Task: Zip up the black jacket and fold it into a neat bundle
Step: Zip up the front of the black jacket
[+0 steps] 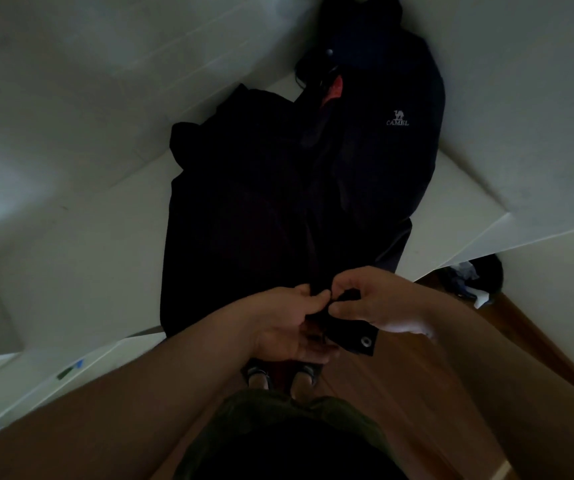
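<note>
My black jacket (pixel 278 202) has a white camel logo (pixel 398 118) and red inside its collar (pixel 334 90); white bench (pixel 105 230), brown wooden floor (pixel 417 393), olive shorts (pixel 278 420).

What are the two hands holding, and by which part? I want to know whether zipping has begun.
Both the left hand and right hand pinch the black jacket at its bottom hem, where the front edges meet; the zipper itself is too dark to see.

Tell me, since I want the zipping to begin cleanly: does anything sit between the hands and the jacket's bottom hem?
Nothing visible does. The left hand and right hand both already pinch the hem of the black jacket at the near edge of the white table.
</note>
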Demonstrator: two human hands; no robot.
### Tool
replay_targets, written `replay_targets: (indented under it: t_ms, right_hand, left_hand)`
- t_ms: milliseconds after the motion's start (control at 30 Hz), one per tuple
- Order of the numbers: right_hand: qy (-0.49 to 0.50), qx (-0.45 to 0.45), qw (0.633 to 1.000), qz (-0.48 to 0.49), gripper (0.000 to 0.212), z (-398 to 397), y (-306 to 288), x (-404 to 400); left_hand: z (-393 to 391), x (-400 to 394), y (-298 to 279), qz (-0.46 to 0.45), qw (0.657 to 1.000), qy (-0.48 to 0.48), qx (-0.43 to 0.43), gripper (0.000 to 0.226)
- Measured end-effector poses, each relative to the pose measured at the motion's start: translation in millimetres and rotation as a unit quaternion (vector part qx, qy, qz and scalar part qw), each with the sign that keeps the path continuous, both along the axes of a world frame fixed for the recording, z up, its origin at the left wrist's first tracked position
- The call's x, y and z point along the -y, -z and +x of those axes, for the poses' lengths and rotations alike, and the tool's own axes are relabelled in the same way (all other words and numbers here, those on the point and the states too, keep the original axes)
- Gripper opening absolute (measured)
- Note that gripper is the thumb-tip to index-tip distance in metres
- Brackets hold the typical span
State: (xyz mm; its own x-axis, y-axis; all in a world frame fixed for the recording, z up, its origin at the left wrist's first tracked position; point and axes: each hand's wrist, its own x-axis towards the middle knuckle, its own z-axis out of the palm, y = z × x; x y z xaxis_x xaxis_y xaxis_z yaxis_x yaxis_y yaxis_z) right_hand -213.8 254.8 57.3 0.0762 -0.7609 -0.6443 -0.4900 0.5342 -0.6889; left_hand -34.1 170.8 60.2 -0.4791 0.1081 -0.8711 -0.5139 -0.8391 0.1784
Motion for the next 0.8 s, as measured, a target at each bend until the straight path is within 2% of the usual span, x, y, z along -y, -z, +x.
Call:
replay_targets:
  t_ms: [100, 233, 300, 400, 500, 633, 800]
  right_hand:
    - [0.004, -0.007, 1.0, -0.014, 0.009, -0.6, 0.4, -0.3]
    - [0.036, 0.007, 0.999, -0.021, 0.008, -7.2, -1.3, -3.4]
    - [0.046, 0.013, 0.998, -0.028, 0.007, -9.7, 0.1, -6.5]
    - [0.063, 0.032, 0.997, -0.044, 0.005, -14.1, -0.7, -10.7]
    - [0.061, 0.048, 0.995, -0.063, 0.006, -17.0, -6.3, -10.4]
    - [0.049, 0.055, 0.994, -0.086, 0.006, -17.1, -10.8, -5.9]
    - [0.036, 0.052, 0.992, -0.108, 0.015, -17.1, -16.8, -1.6]
  left_hand:
    - [-1.4, 0.7, 10.0, 0.0, 0.999, -0.052, -0.007, 0.019]
    - [-8.9, -6.4, 29.0, -0.121, 0.974, -0.191, 0.034, 0.027]
    - [-8.6, -9.3, 28.1, -0.122, 0.962, -0.242, 0.004, 0.013]
    - [-8.5, -11.5, 16.1, -0.127, 0.947, -0.29, -0.054, 0.025]
    - [-7.0, -10.7, 9.3, -0.197, 0.94, -0.268, -0.083, 0.029]
    - [-3.4, -6.8, 2.2, -0.323, 0.923, -0.188, -0.096, 0.034]
    - [-0.8, -0.5, -5.5, -0.406, 0.896, -0.138, -0.115, 0.033]
